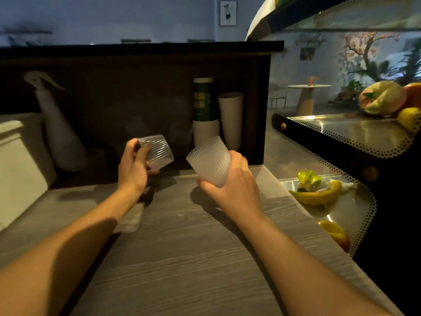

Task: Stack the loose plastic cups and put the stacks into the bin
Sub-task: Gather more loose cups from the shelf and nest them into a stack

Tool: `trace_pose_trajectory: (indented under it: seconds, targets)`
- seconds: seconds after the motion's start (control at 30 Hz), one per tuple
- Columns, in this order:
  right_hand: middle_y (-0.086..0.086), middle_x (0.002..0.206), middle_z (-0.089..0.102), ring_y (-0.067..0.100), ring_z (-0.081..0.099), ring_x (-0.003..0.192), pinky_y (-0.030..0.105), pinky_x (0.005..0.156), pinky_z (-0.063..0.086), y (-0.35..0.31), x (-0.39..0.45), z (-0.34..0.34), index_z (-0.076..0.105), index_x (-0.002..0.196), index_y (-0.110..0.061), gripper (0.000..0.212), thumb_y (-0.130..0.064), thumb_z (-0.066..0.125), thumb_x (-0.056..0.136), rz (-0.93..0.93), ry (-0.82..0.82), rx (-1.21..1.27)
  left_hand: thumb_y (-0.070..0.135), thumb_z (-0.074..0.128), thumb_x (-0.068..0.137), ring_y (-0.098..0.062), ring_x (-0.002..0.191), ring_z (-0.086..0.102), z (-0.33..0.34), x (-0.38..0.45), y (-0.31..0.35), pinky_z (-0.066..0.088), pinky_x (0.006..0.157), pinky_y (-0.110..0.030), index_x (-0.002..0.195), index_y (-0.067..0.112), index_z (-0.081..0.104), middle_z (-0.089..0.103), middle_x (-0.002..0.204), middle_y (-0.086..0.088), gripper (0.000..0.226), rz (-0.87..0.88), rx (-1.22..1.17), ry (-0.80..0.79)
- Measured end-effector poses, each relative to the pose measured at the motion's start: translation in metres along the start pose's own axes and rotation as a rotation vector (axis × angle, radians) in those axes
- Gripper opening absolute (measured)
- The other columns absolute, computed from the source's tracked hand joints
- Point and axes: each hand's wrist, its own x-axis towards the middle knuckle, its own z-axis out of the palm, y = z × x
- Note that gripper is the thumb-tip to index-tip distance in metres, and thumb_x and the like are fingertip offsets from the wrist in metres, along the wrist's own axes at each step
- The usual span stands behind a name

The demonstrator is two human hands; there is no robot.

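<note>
Shadowy counter [182, 236], green-labelled cup (lettering unreadable) [202, 99]

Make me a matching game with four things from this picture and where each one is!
Things:
1. ribbed clear plastic cup
2. ribbed frosted plastic cup
3. tall green paper cup
4. white spray bottle

Places:
A. far left, leaning in the dark shelf
B. in the right hand
C. on top of a white cup stack at the back
D. in the left hand

Pairs: 1-D, 2-B, 3-C, 4-A
</note>
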Motion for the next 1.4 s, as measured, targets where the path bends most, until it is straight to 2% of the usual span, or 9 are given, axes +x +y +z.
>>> trace_pose_trajectory:
  seconds: [0.27, 0.43, 0.63, 0.9, 1.07, 1.17, 1.27, 1.33, 1.4]
  targets:
    - [0.001, 0.124, 0.045, 0.021, 0.049, 0.112, 0.043, 0.087, 0.051, -0.009, -0.006, -0.004, 0.034, 0.139, -0.02, 0.085, -0.053, 0.076, 0.073, -0.086, -0.053, -0.036, 0.03, 0.04, 0.105, -0.018, 0.099, 0.063, -0.045, -0.047, 0.032, 0.053, 0.066, -0.027, 0.118, 0.028, 0.055, 0.06, 0.108, 0.002, 0.02, 0.083, -0.007, -0.118]
    - [-0.001, 0.121, 0.045, 0.021, 0.049, 0.109, 0.043, 0.086, 0.051, -0.023, -0.013, -0.004, 0.034, 0.135, -0.025, 0.079, -0.052, 0.076, 0.072, -0.25, -0.187, -0.093, 0.053, 0.046, 0.088, -0.014, 0.088, 0.067, -0.06, -0.073, 0.04, 0.051, 0.054, -0.027, 0.104, 0.048, 0.061, 0.066, 0.1, 0.008, 0.022, 0.138, 0.021, -0.186]
    - [-0.003, 0.128, 0.044, 0.016, 0.046, 0.112, 0.038, 0.091, 0.048, -0.033, -0.017, -0.006, 0.033, 0.137, -0.026, 0.082, -0.051, 0.077, 0.072, -0.392, -0.269, -0.159, 0.063, 0.042, 0.086, -0.005, 0.095, 0.062, -0.064, -0.083, 0.048, 0.052, 0.058, -0.021, 0.129, 0.038, 0.057, 0.058, 0.119, 0.0, 0.053, 0.268, 0.137, -0.216]
    - [-0.006, 0.128, 0.043, 0.011, 0.044, 0.112, 0.034, 0.09, 0.047, -0.039, -0.021, -0.004, 0.032, 0.137, -0.027, 0.084, -0.05, 0.079, 0.072, -0.471, -0.293, -0.157, 0.066, 0.035, 0.085, 0.009, 0.1, 0.051, -0.067, -0.089, 0.054, 0.036, 0.074, 0.002, 0.138, 0.032, 0.05, 0.052, 0.114, 0.008, 0.065, 0.411, 0.354, -0.262]
    - [-0.009, 0.128, 0.041, 0.006, 0.043, 0.111, 0.032, 0.089, 0.048, -0.044, -0.025, -0.004, 0.029, 0.14, -0.029, 0.087, -0.049, 0.079, 0.072, -0.465, -0.34, -0.03, 0.074, 0.025, 0.087, 0.006, 0.113, 0.045, -0.056, -0.098, 0.045, 0.037, 0.086, -0.005, 0.147, 0.046, 0.031, 0.041, 0.128, 0.015, 0.066, 0.468, 0.435, -0.371]
    - [-0.01, 0.126, 0.042, 0.007, 0.045, 0.11, 0.037, 0.089, 0.05, -0.041, -0.025, -0.005, 0.032, 0.137, -0.031, 0.084, -0.049, 0.079, 0.07, -0.449, -0.336, -0.011, 0.096, 0.025, 0.064, 0.004, 0.118, 0.044, -0.035, -0.086, 0.043, 0.037, 0.081, -0.008, 0.129, 0.069, 0.023, 0.034, 0.122, 0.033, 0.07, 0.229, 0.339, -0.443]
    - [-0.012, 0.121, 0.043, 0.008, 0.048, 0.105, 0.038, 0.082, 0.053, -0.035, -0.023, -0.005, 0.034, 0.132, -0.034, 0.079, -0.052, 0.079, 0.069, -0.344, -0.278, 0.057, 0.106, 0.027, 0.047, 0.017, 0.113, 0.046, -0.032, -0.079, 0.038, 0.039, 0.082, -0.004, 0.13, 0.058, 0.022, 0.036, 0.132, 0.024, 0.096, 0.215, 0.229, -0.402]
    - [-0.011, 0.12, 0.042, 0.011, 0.05, 0.103, 0.04, 0.081, 0.053, -0.031, -0.019, -0.005, 0.035, 0.13, -0.034, 0.078, -0.053, 0.079, 0.069, -0.225, -0.209, 0.107, 0.101, 0.023, 0.061, 0.005, 0.123, 0.043, -0.04, -0.091, 0.035, 0.037, 0.097, -0.016, 0.142, 0.055, 0.022, 0.035, 0.147, 0.014, 0.092, 0.224, 0.286, -0.386]
    - [-0.008, 0.119, 0.045, 0.013, 0.052, 0.101, 0.042, 0.08, 0.053, -0.024, -0.015, -0.007, 0.037, 0.13, -0.03, 0.079, -0.056, 0.078, 0.069, -0.122, -0.137, 0.124, 0.083, 0.026, 0.083, 0.001, 0.126, 0.038, -0.045, -0.098, 0.034, 0.033, 0.091, -0.011, 0.15, 0.044, 0.023, 0.032, 0.151, 0.016, 0.077, 0.21, 0.367, -0.377]
